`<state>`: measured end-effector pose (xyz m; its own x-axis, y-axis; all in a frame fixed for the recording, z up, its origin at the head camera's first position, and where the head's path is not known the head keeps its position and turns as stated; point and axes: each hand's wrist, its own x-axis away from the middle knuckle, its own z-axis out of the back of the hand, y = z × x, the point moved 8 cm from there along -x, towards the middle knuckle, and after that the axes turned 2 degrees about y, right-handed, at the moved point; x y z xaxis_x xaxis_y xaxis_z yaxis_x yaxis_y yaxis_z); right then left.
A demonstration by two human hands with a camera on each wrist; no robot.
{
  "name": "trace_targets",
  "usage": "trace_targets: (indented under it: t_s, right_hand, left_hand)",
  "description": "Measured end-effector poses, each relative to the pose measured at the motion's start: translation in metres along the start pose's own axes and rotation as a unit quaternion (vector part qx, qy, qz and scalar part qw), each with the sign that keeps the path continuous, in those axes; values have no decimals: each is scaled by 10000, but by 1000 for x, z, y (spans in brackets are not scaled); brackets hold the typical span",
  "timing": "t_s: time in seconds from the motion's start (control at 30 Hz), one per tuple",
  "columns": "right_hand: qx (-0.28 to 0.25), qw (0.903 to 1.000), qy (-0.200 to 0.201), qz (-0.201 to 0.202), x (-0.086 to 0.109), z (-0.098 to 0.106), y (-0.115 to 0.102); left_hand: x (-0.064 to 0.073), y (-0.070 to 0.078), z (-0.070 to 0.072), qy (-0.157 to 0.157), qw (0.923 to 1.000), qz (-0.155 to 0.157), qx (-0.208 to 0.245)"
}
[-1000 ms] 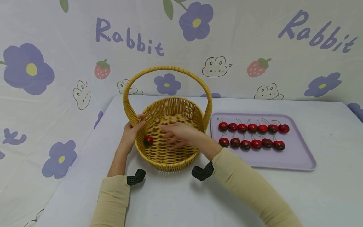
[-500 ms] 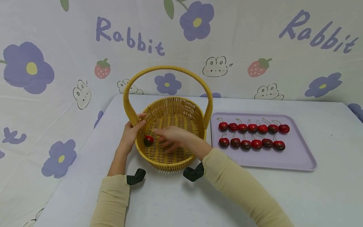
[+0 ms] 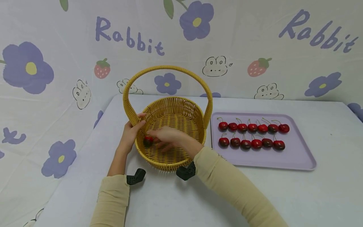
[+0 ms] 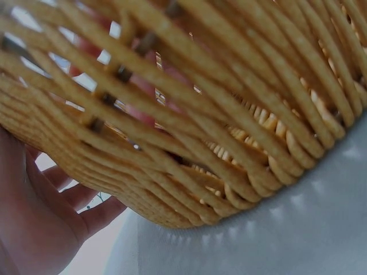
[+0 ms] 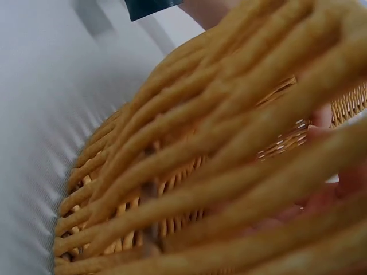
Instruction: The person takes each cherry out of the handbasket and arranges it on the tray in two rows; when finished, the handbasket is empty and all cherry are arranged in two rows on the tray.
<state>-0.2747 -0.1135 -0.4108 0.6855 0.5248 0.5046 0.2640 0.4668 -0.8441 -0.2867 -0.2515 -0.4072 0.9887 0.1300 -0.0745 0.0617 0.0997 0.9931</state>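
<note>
A yellow woven basket with a tall arched handle stands on the table. My left hand grips its left side at the foot of the handle; in the left wrist view that hand shows beside the weave. Inside the basket, at its left, lies one dark red cherry. Over the basket floor my right hand reaches left, its fingertips right at the cherry, without a visible grip on it. In the right wrist view the basket wall hides most of this hand.
To the right of the basket lies a light purple tray. Two rows of several cherries with stems lie on it. A patterned cloth hangs behind the white table. Each wrist carries a black camera mount.
My right hand has moved left across the inside of the basket, up to the cherry. My left hand keeps its place on the basket.
</note>
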Motion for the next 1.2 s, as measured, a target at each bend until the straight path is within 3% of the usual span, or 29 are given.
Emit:
trace_targets:
  t_s: [0.2,0.4,0.67,0.9,1.2]
  right_hand:
    - [-286,9990,-308,124,-1,-7,-1]
    - [-41,9979,-590,256,2,-13,-4]
    - [-119,9973,-655,326,2,-16,-5]
    - [-388,9966,-720,133,3,-15,-1]
    - [-146,9968,-778,133,5,-15,0]
  left_hand:
    - [0,0,0,12,10000,22,36]
    - [1,0,0,5,10000,11,22]
    - [2,2,0,11,10000,-38,16]
    - [2,4,0,11,10000,-49,-31]
    - [2,4,0,9,10000,-55,-11]
